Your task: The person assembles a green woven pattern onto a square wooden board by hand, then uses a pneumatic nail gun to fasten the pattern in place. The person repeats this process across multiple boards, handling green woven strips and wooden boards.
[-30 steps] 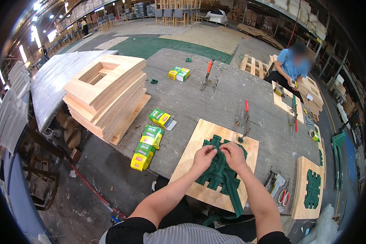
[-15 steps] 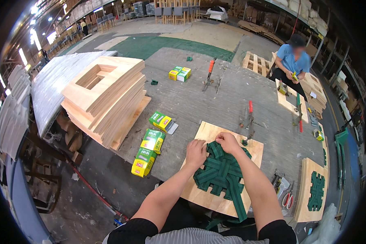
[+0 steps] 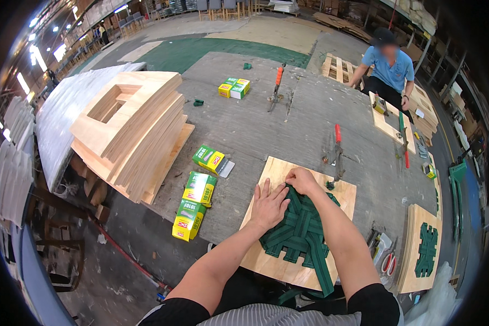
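A plywood board [image 3: 280, 167] lies in front of me at the table's near edge. Green webbing straps [image 3: 300, 223] criss-cross over its middle, and one long loose end hangs toward my body. My left hand [image 3: 269, 207] rests flat with fingers spread, partly on bare wood and partly along the upper left side of the webbing. Beside it, my right hand [image 3: 303, 180] is closed, fingertips pinched on a webbing strap at the upper edge of the woven patch. The strap's very tip is hidden under the fingers.
Green-and-yellow boxes [image 3: 199, 187] stand left of the board. Farther left rises a stack of cut plywood frames [image 3: 141, 136]. A red-handled clamp-like tool [image 3: 338, 149] lies beyond the board; red-handled scissors [image 3: 389, 263] and another webbed board [image 3: 413, 255] lie right. A co-worker [image 3: 388, 68] sits far right.
My left hand has gone from curled fingers at the strap to lying flat and spread. My right hand keeps its pinch. The co-worker's hands have moved apart, and the view has shifted slightly.
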